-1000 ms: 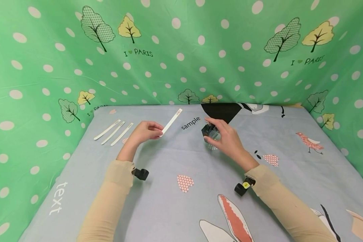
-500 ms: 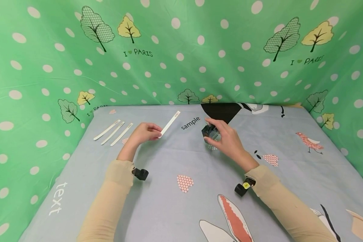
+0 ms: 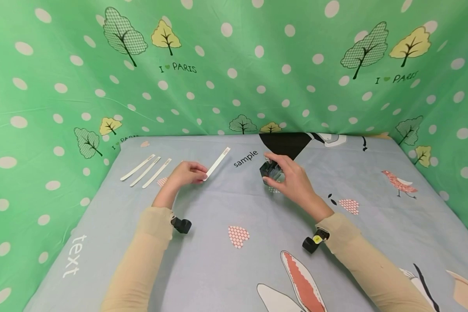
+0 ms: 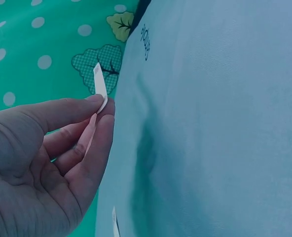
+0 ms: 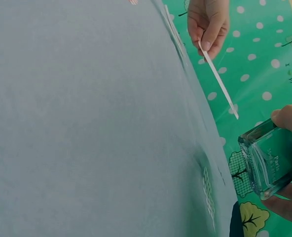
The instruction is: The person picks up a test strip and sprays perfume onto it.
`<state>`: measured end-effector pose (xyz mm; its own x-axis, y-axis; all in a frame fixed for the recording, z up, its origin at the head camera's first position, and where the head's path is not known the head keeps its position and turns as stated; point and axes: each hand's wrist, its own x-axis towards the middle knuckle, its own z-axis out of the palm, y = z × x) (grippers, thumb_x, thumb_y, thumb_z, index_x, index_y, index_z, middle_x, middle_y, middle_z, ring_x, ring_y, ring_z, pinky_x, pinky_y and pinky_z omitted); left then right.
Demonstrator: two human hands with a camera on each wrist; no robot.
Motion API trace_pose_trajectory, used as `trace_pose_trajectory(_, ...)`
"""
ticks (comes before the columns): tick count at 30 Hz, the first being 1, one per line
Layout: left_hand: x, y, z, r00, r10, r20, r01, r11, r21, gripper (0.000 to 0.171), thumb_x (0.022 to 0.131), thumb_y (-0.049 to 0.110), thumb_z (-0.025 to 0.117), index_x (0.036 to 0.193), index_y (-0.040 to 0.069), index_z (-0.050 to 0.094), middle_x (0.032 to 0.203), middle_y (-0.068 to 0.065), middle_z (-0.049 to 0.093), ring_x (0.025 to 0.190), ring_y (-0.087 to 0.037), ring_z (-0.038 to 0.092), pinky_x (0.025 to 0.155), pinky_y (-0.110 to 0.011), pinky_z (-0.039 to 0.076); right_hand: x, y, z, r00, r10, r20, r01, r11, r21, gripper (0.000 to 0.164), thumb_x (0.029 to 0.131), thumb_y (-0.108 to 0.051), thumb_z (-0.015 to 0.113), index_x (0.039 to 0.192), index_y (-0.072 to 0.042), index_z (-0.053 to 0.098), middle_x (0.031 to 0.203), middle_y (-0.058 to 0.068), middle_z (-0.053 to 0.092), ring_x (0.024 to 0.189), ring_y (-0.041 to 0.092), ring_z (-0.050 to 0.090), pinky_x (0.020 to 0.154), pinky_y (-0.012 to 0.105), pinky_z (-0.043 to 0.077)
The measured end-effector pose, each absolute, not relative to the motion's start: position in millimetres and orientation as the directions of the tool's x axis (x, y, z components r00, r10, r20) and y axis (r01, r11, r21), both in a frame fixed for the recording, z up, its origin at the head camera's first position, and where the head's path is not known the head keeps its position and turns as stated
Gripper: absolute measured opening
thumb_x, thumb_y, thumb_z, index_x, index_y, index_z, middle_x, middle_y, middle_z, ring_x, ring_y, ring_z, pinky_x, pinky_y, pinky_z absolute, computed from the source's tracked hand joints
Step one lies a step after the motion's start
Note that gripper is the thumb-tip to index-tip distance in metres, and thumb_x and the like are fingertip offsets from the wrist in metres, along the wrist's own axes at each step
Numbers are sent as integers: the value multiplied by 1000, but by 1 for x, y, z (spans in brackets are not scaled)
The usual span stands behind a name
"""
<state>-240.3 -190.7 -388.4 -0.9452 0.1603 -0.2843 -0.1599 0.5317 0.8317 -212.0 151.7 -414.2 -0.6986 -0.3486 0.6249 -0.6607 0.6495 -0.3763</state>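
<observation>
My left hand (image 3: 187, 173) pinches one end of a white paper perfume test strip (image 3: 217, 164) between thumb and fingers. The strip's printed end points up and away to the right. In the left wrist view the thumb lies on the lower end of the strip (image 4: 100, 84). To the right, my right hand (image 3: 290, 175) grips a clear glass perfume bottle (image 3: 272, 170). Lettering shows on the bottle (image 5: 272, 160) in the right wrist view, where thumb and fingers hold it from opposite sides. The strip (image 5: 220, 81) points toward the bottle, with a gap between them.
Several matching paper strips (image 3: 145, 171) lie side by side on the cloth, left of my left hand. A grey-blue printed cloth (image 3: 203, 260) covers the table. Green dotted curtains (image 3: 203, 95) stand behind and at both sides.
My left hand has shifted slightly toward me, and the raised end of the strip has dropped a little toward me and left. The right hand and perfume bottle stay nearly still.
</observation>
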Motion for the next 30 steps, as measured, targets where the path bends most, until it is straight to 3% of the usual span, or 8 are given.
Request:
trace_pose_trajectory(15, -241, -190, -399, -946, 113, -304, -197, 545, 815, 30, 93, 6, 67, 120, -8, 65, 104, -17, 72, 74, -6, 66, 74, -22, 61, -212, 152, -416, -700, -355, 620, -664, 641, -383, 69, 81, -22, 84, 142, -19, 52, 128, 9, 64, 115, 27, 64, 87, 46, 59)
trace_pose_trajectory(30, -239, -206, -405, -946, 87, -312, -226, 512, 829, 33, 96, 7, 64, 126, -8, 60, 115, -20, 67, 82, -8, 65, 82, -25, 61, -210, 152, -413, -705, -364, 608, -660, 651, -376, 69, 82, -23, 83, 143, -20, 51, 127, 9, 64, 114, 27, 64, 85, 45, 59)
